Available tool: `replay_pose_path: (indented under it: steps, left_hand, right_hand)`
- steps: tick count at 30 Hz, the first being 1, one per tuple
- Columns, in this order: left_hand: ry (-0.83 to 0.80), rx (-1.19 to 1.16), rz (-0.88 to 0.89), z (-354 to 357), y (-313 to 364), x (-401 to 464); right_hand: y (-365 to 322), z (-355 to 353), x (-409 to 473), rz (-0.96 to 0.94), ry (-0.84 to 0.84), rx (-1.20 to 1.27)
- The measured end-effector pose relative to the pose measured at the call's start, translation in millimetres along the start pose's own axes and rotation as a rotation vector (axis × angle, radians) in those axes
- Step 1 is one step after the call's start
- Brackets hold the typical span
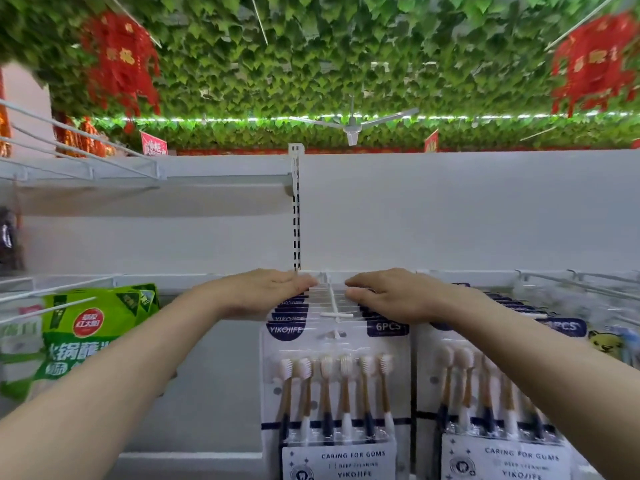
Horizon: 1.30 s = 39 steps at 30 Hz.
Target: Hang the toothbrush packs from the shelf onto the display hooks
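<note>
Both hands reach forward at the top of a row of toothbrush packs [334, 393] hanging on a white display hook [335, 308] in the centre. Left hand [258, 292] lies on the left top edges of the packs, fingers fairly straight and flat, pressing rather than gripping. Right hand [391, 296] mirrors it on the right top edges, fingers laid over the cards, slightly bent – whether they curl round a card edge cannot be told. The hands are apart, the hook's rod showing in the gap between them.

A second row of packs [502, 410] hangs just to the right, partly behind the right forearm. Bare white back panel [450, 209] above the hands; a slotted upright [296, 216] runs up it. More hooks [571, 282] at far right, blurred. To the left, a gap of grey wall, then green pouches [97, 327] on wire hooks.

Lower ends of the packs are cut off by the frame edge – the rear packs show only as stacked top edges. Dark item at far left too blurred to name
</note>
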<state>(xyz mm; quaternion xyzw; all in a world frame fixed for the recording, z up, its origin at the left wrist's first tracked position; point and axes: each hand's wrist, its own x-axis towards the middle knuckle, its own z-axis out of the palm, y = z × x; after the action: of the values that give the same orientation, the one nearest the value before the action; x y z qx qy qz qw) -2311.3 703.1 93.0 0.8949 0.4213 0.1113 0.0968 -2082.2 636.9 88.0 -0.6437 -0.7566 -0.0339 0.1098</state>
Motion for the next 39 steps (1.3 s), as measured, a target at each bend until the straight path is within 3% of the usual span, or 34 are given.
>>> replay_pose_path:
  steps: [4, 6, 11, 16, 30, 39]
  left_hand:
    - [-0.175, -0.145, 0.063, 2.6, 1.6, 11.2]
    - [-0.206, -0.084, 0.087, 8.0, -2.5, 19.5]
    - [-0.200, -0.040, 0.113, 14.9, -10.8, 31.3]
    - [-0.143, -0.013, 0.130, 15.3, -13.2, 38.5]
    - [-0.139, -0.076, 0.194, 17.3, -22.3, 45.7]
    - [-0.130, 0.045, 0.178, 12.7, -22.3, 52.9]
  right_hand:
    - [-4.4, 5.1, 14.8, 0.016, -0.101, 0.027]
    - [-4.8, 7.4, 20.2, 0.021, -0.150, 0.015]
    - [-0.4, 12.8, 28.1, 0.028, -0.190, 0.038]
    - [-1.5, 15.0, 35.2, 0.011, -0.125, 0.031]
    - [-3.8, 16.8, 41.5, 0.141, -0.130, 0.094]
    - [-9.0, 16.0, 38.3, 0.171, -0.168, 0.064]
